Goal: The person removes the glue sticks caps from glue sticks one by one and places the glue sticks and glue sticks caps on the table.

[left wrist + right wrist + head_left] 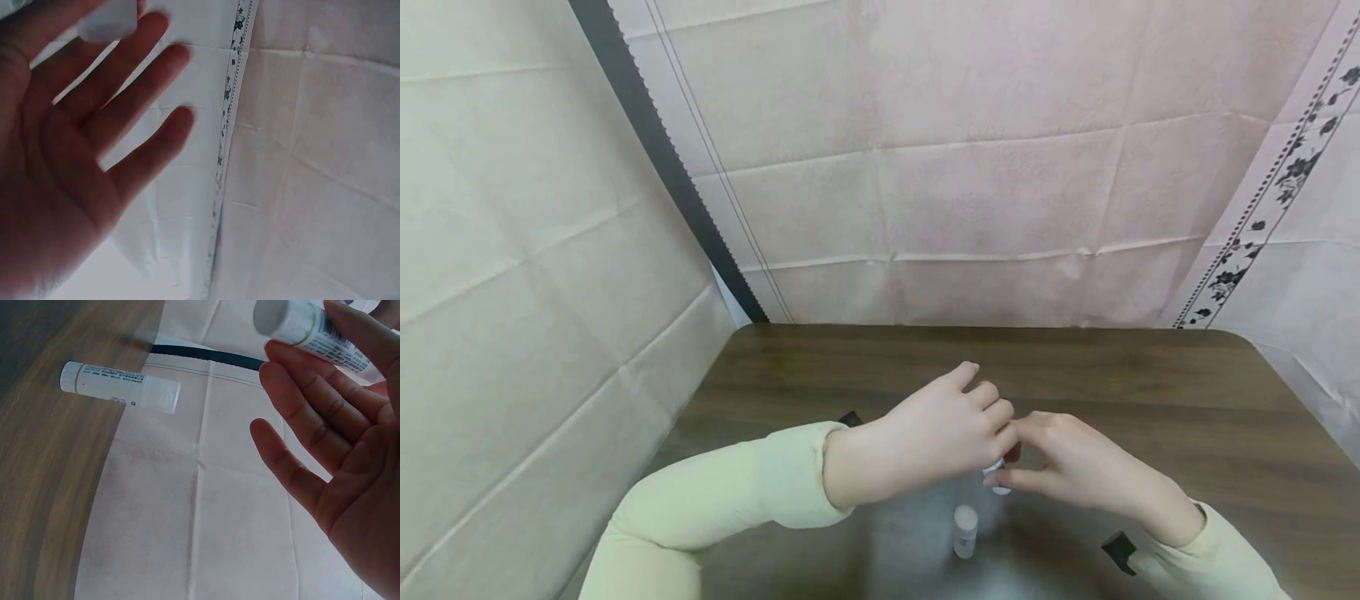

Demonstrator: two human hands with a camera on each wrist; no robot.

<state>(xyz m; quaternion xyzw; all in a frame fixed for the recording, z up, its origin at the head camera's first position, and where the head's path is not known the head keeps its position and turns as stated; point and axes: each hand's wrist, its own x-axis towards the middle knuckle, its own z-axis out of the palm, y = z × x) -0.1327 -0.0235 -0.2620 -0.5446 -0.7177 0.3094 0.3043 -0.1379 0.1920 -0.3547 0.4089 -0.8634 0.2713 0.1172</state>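
A white lip balm tube [997, 479] with small printed text is held between the two hands, just above the table. My right hand [1078, 460] pinches its body with the thumb and index finger, the other fingers spread in the right wrist view. My left hand [940, 427] meets it from the left. In the left wrist view a pale translucent end piece, like the cap [111, 24], shows by the thumb and index finger, partly out of frame. Whether it is apart from the tube, I cannot tell. A second lip balm tube [965, 533] stands upright on the table, nearer the body.
The brown wooden table [820, 367] has rounded far corners. One black patch [1120, 552] lies beside the right sleeve, and another black piece [852, 418] shows behind the left cuff. Pale creased cloth [985, 200] hangs behind the table and along both sides.
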